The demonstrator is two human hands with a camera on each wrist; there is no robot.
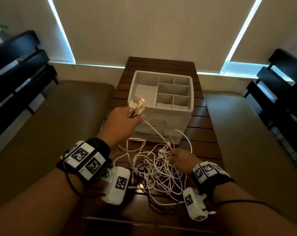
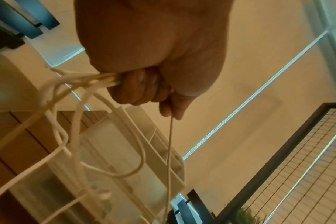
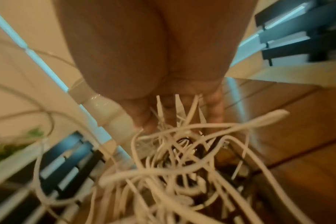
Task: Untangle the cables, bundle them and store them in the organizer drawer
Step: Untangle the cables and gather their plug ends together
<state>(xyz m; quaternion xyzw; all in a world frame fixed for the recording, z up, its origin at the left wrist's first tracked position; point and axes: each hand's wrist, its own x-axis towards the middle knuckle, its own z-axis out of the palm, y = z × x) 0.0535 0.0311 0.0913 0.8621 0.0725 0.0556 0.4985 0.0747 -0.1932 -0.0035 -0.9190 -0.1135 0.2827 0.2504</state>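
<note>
My left hand (image 1: 127, 119) is raised in front of the white organizer (image 1: 161, 103) and grips a bunch of cable ends, their USB plugs (image 1: 138, 103) sticking up above the fist. In the left wrist view the fingers (image 2: 142, 89) curl round white cords (image 2: 75, 81) that hang down. A tangle of white and black cables (image 1: 159, 167) lies on the wooden table (image 1: 202, 126). My right hand (image 1: 179, 160) is low in the tangle, its fingers (image 3: 215, 109) threaded among the white cords (image 3: 182, 145); the grip is blurred.
The organizer has an open top tray with several dividers (image 1: 174, 92) and closed drawers (image 1: 159, 132) facing me. Beige cushioned seats (image 1: 42, 133) flank the narrow table. Dark slatted furniture (image 1: 16, 65) stands at both sides, with blinds behind.
</note>
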